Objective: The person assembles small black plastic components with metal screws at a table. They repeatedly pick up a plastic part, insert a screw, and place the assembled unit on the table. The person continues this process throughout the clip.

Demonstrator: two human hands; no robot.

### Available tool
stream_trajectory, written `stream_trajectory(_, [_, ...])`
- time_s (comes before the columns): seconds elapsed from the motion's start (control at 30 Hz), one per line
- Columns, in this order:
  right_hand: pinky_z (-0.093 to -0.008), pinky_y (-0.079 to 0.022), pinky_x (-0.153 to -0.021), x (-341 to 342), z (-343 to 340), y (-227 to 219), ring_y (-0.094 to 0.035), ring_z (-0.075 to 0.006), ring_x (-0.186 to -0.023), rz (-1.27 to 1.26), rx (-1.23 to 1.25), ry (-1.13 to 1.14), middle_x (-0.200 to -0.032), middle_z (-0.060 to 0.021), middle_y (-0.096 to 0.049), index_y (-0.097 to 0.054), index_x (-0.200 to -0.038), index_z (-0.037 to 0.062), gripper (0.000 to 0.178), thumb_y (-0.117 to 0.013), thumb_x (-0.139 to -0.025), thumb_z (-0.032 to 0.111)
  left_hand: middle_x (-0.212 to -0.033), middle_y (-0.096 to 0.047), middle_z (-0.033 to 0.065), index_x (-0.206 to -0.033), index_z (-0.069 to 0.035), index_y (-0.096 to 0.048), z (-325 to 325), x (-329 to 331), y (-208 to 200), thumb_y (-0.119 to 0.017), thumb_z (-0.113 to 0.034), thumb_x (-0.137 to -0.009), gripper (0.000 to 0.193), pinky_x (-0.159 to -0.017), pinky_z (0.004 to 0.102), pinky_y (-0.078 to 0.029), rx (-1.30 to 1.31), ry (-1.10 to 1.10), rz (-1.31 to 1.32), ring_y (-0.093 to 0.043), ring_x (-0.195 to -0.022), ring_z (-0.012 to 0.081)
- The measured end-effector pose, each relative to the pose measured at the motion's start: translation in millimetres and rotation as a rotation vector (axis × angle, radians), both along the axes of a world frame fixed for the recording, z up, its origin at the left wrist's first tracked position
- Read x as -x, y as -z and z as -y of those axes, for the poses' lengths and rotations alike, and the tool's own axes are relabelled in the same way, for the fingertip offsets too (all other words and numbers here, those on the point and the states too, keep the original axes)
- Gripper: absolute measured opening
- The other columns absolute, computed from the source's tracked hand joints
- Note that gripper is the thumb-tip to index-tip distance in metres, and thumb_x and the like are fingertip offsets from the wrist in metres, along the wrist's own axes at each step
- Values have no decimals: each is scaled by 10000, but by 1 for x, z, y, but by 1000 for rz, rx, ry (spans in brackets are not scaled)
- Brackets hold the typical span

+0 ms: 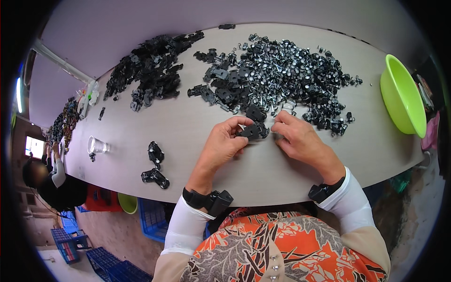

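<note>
My left hand (224, 143) grips a black toy car chassis (253, 132) between thumb and fingers, just in front of the large pile. Close to its right end is my right hand (295, 136), its thumb and fingers pinched together; whatever they may hold is hidden. Directly beyond the held part lies another black chassis (256, 113). Small black wheels with silvery hubs and metal axles form a wide heap (291, 70) past both hands. More black chassis parts (221, 89) are mixed in along the heap's left side.
Farther left rises a mound of black car parts (152, 66). A clear plastic cup (97, 145) and a few wheeled chassis (155, 177) rest on the left side. At the right edge stands a lime green basin (399, 96). Another person (51, 178) works at the table's far left end.
</note>
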State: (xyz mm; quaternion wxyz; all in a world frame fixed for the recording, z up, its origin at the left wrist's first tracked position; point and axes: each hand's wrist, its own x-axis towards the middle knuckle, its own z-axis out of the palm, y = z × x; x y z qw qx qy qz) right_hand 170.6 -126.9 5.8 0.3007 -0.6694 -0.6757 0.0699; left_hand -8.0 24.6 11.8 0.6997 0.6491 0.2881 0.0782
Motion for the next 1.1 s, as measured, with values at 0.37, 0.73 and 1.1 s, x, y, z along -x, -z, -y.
stream_trajectory(0.37, [-245, -524, -616, 7, 1, -3, -609, -121, -749, -703, -197, -56, -977, -72, -533, -596, -1018, 9, 291, -664, -745, -67, -940, -644, 14, -1244, -25, -596, 12, -4, -8, -605, -13, -832, 413, -569, 190, -450, 143, 81, 212, -564, -654, 53])
stream_trajectory(0.73, [-323, -508, -720, 8, 4, -14, -601, -227, -881, -305, -345, -97, -1006, -81, -585, -632, -986, 29, 327, -735, -685, -43, -727, -640, 27, -996, -17, -658, 18, -9, 1, -669, -156, -901, 168, -491, 206, -469, 165, 125, 113, -590, -569, 73])
stream_trajectory(1.1, [-382, -515, -771, 12, 3, -10, -597, -308, -941, -199, -305, -145, -1016, -103, -609, -614, -1071, 42, 439, -714, -655, -59, -733, -630, 31, -953, -51, -598, 18, -12, 6, -689, -217, -901, 196, -417, 193, -442, 572, 90, 224, -607, -542, 96])
